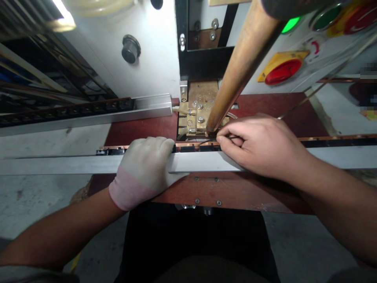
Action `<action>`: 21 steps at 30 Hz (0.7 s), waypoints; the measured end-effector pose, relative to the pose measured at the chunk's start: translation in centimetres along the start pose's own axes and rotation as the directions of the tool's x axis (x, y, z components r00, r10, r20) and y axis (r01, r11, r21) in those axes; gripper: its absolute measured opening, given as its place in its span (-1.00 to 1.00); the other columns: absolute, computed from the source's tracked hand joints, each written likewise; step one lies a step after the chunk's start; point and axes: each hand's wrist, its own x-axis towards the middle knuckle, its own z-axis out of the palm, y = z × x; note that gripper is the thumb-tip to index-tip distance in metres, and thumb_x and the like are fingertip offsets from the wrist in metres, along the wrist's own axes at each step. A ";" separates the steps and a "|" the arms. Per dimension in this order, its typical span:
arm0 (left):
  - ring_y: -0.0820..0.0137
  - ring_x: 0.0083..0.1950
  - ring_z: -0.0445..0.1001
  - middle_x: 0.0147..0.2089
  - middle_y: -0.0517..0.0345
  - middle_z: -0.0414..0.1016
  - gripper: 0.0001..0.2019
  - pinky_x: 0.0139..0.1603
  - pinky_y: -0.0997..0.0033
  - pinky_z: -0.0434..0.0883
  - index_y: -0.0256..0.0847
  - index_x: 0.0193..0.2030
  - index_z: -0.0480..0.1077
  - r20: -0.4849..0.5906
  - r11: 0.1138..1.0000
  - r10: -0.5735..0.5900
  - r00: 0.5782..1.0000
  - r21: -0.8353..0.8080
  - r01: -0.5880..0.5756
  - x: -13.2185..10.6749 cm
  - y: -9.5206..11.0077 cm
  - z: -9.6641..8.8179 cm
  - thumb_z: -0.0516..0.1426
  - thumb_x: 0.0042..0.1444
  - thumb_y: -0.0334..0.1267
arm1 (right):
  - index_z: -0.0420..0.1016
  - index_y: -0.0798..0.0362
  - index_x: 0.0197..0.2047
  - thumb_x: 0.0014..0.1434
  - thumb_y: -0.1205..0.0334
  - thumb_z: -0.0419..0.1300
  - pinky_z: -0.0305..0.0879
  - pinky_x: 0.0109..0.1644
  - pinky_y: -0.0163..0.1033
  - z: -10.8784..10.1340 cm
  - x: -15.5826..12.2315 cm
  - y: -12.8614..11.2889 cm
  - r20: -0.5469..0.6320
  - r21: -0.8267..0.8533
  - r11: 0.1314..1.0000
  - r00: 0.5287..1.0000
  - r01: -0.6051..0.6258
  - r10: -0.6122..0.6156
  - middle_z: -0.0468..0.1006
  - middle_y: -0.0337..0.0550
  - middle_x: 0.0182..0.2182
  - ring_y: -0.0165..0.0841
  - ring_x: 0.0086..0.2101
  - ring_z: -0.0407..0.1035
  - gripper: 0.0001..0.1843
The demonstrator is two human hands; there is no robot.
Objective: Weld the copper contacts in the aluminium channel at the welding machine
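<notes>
My left hand (147, 167), in a white glove with a pink cuff, is wrapped over a long grey metal rail (206, 161). A copper strip with black pieces (187, 147) runs along the rail's far side. My bare right hand (259, 143) pinches a thin rod (300, 103) between thumb and fingers. Its dark tip reaches left to the copper strip, and its other end slopes up to the right. Just beyond the strip, the lower end of a thick copper-coloured bar (235, 70) comes down close to a brass block (202, 112).
A red-brown board (182, 192) with screws lies under the rail. Another metal channel (153, 104) holding a dark strip extends to the left. The white machine panel at right carries a red rotary switch (283, 72) and a lit green button (291, 24). A black knob (130, 50) is at upper left.
</notes>
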 end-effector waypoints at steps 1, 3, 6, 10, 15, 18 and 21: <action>-0.15 0.01 0.76 0.06 -0.27 0.82 -0.44 0.04 -0.15 0.58 -0.17 0.09 0.65 -0.005 1.000 0.003 1.000 -0.004 -0.003 0.1 0.1 0.1 0.33 0.42 0.34 | 0.71 -0.20 -0.21 0.48 0.13 0.17 0.33 -0.11 0.04 0.0 0.0 -0.1 0.003 0.005 1.000 1.000 0.005 -0.005 0.73 -0.11 -0.37 -0.03 -0.29 0.61 -0.72; -0.15 0.02 0.76 0.04 -0.26 0.81 -0.47 0.04 -0.14 0.58 -0.17 0.11 0.65 0.002 1.000 -0.001 1.000 -0.009 0.001 0.2 0.2 0.2 0.33 0.42 0.30 | 0.73 -0.19 -0.20 0.49 0.13 0.16 0.35 -0.09 0.05 0.0 0.0 -0.2 -0.001 0.007 1.000 1.000 0.003 -0.002 0.74 -0.10 -0.36 -0.03 -0.29 0.62 -0.70; -0.16 0.01 0.76 0.01 -0.24 0.80 -0.50 0.01 -0.11 0.57 -0.16 0.10 0.64 0.018 1.000 -0.001 1.000 -0.007 0.002 0.4 0.2 0.0 0.36 0.41 0.27 | 0.73 -0.17 -0.21 0.46 0.14 0.18 0.30 -0.12 0.04 0.1 0.1 -0.2 -0.031 -0.024 1.000 1.000 -0.009 0.008 0.73 -0.09 -0.38 -0.03 -0.30 0.61 -0.71; -0.17 0.01 0.77 -0.01 -0.22 0.79 -0.45 -0.01 -0.10 0.55 -0.17 0.08 0.62 0.068 1.000 -0.001 0.998 0.011 0.000 1.0 0.0 -0.4 0.39 0.38 0.32 | 0.64 -0.15 -0.33 0.38 0.18 0.25 0.20 -0.19 0.02 0.2 0.4 0.1 -0.032 -0.084 0.995 0.999 -0.046 0.044 0.70 -0.06 -0.41 -0.03 -0.32 0.58 -0.78; -0.13 0.04 0.77 0.08 -0.21 0.80 -0.43 -0.01 -0.05 0.54 -0.17 0.13 0.61 0.169 1.000 -0.017 0.986 -0.003 0.017 2.0 -0.1 -1.0 0.41 0.38 0.33 | 0.48 -0.18 -0.44 0.37 0.20 0.26 0.09 -0.27 0.01 0.3 0.8 0.6 0.021 -0.083 0.991 0.994 -0.105 0.107 0.67 -0.06 -0.45 -0.06 -0.39 0.50 -0.70; -0.12 0.06 0.77 0.10 -0.19 0.81 -0.47 0.02 -0.06 0.54 -0.17 0.16 0.61 0.189 1.000 -0.002 0.982 -0.024 0.007 1.9 -0.4 -1.2 0.40 0.42 0.27 | 0.48 -0.20 -0.45 0.36 0.19 0.27 0.09 -0.29 0.00 0.3 0.9 0.8 0.016 -0.076 0.992 0.994 -0.105 0.106 0.66 -0.10 -0.47 -0.08 -0.41 0.47 -0.70; -0.12 0.07 0.77 0.12 -0.15 0.82 -0.47 0.03 -0.05 0.53 -0.14 0.22 0.60 0.165 0.999 -0.016 0.986 -0.041 0.023 1.4 -1.1 -1.1 0.39 0.42 0.26 | 0.39 -0.20 -0.47 0.37 0.16 0.26 0.09 -0.30 0.00 0.3 1.0 0.8 0.012 -0.081 0.991 0.994 -0.110 0.112 0.63 -0.11 -0.48 -0.09 -0.41 0.46 -0.66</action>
